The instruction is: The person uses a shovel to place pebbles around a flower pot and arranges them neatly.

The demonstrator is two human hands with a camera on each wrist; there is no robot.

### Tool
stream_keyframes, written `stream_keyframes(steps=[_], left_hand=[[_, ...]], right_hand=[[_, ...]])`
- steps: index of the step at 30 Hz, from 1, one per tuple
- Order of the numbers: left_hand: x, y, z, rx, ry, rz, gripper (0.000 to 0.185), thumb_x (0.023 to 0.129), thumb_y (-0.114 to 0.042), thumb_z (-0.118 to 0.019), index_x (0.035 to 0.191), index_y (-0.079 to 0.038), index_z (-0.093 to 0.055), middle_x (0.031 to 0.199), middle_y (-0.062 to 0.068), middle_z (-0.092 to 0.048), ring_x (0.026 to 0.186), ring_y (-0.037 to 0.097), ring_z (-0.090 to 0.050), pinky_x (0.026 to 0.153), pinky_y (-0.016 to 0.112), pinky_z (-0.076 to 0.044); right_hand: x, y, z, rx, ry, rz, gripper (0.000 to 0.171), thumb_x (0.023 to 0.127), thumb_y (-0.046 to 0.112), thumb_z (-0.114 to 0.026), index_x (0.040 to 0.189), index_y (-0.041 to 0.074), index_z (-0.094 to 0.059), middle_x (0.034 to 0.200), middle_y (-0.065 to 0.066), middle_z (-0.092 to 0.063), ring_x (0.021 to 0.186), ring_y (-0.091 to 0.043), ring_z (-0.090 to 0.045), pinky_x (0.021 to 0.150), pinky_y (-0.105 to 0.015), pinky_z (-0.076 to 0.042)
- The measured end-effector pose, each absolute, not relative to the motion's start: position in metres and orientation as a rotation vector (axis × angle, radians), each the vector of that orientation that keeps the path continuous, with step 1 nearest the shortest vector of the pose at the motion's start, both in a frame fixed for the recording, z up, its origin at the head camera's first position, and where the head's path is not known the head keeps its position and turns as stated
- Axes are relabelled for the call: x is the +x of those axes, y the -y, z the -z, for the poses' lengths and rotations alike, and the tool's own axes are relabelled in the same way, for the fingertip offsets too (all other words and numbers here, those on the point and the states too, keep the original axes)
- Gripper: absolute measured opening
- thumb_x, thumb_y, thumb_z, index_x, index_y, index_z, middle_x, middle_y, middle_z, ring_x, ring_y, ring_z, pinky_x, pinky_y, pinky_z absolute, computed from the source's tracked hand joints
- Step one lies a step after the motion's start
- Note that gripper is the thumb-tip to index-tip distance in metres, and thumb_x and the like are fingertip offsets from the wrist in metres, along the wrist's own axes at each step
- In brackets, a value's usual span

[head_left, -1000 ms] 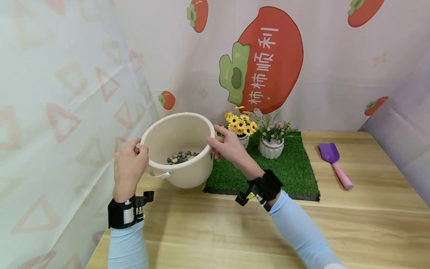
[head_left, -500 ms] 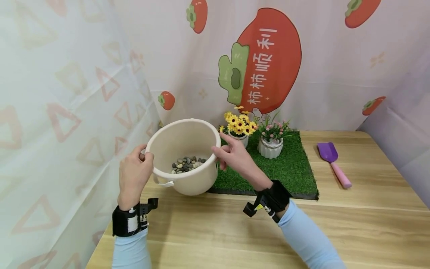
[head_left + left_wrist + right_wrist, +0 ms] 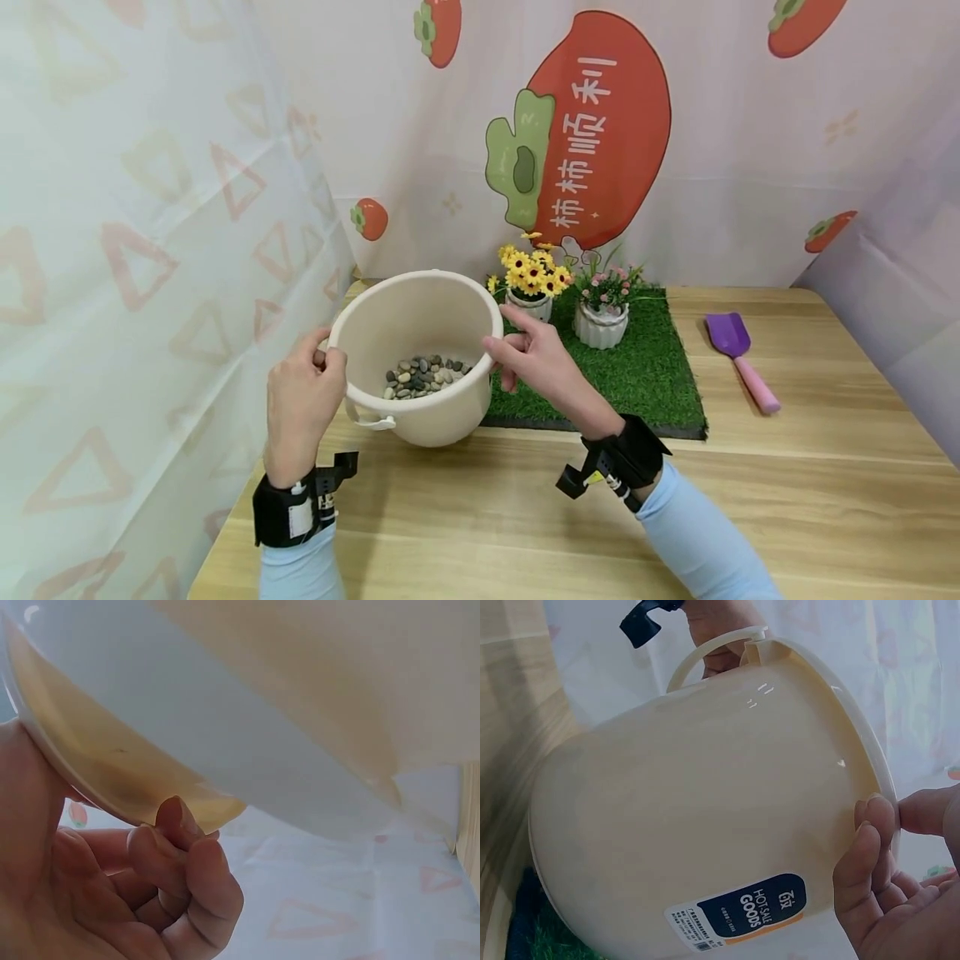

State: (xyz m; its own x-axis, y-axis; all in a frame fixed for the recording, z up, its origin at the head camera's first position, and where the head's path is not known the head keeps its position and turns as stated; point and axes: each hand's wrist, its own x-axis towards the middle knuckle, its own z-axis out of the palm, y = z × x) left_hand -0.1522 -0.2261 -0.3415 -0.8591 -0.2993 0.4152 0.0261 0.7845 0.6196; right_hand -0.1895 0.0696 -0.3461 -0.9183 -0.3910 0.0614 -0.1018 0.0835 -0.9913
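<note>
A cream plastic bucket [image 3: 442, 423] is at the left of the table, its mouth leaning towards me. Grey and tan pebbles [image 3: 423, 377] lie in its bottom. My left hand [image 3: 303, 408] pinches the rim on the left, with curled fingers under the lip in the left wrist view. On the opposite side, my right hand [image 3: 546, 367] grips the rim between thumb and fingers. The bucket's white handle [image 3: 375, 423] hangs at the front left. In the right wrist view, a dark blue label [image 3: 757, 907] shows on the wall. Whether the base touches the table is unclear.
Right of the bucket lies a green turf mat [image 3: 637, 383]. Yellow flowers [image 3: 532, 273] and a white pot of pink flowers [image 3: 602, 325] stand on it. A purple shovel [image 3: 729, 333] with a pink handle lies further right. Printed cloth [image 3: 420, 167] hangs behind and at the left.
Both hands have brought the bucket rightwards and nearer to me, keeping hold of its rim. More of the pebbles inside can be seen. Shovel and flowers stay in place.
</note>
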Motion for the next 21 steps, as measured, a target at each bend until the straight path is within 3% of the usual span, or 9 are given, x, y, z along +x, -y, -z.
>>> stream_keyframes(steps=[4,11,21], left_hand=[[-0.146,0.222,0.342,0.215,2.470,0.876,0.041,0.095,-0.018,-0.043,0.129,-0.010,-0.065,0.077,0.009,-0.071,0.057,0.019,-0.055,0.050,0.028,-0.039],[-0.133,0.213,0.341,0.203,2.439,0.874,0.041,0.094,-0.015,-0.044,0.129,-0.011,-0.065,0.074,0.008,-0.070,0.054,0.017,-0.053,0.046,0.027,-0.036],[-0.124,0.204,0.347,0.134,2.436,0.846,0.038,0.092,-0.010,-0.045,0.124,-0.005,-0.066,0.074,0.010,-0.070,0.056,0.019,-0.058,0.046,0.026,-0.038]], right_hand=[[-0.183,-0.074,0.347,-0.476,-2.133,1.927,0.071,0.095,0.036,-0.064,0.154,0.026,-0.026,0.085,-0.009,-0.070,0.062,-0.033,-0.060,0.061,-0.036,-0.054],[-0.174,-0.081,0.349,-0.449,-2.125,1.932,0.073,0.094,0.035,-0.066,0.155,0.023,-0.027,0.078,-0.008,-0.068,0.056,-0.024,-0.060,0.059,-0.035,-0.053],[-0.163,-0.092,0.353,-0.439,-2.152,1.897,0.071,0.095,0.033,-0.065,0.154,0.022,-0.028,0.083,-0.007,-0.070,0.055,-0.021,-0.060,0.058,-0.035,-0.052]])
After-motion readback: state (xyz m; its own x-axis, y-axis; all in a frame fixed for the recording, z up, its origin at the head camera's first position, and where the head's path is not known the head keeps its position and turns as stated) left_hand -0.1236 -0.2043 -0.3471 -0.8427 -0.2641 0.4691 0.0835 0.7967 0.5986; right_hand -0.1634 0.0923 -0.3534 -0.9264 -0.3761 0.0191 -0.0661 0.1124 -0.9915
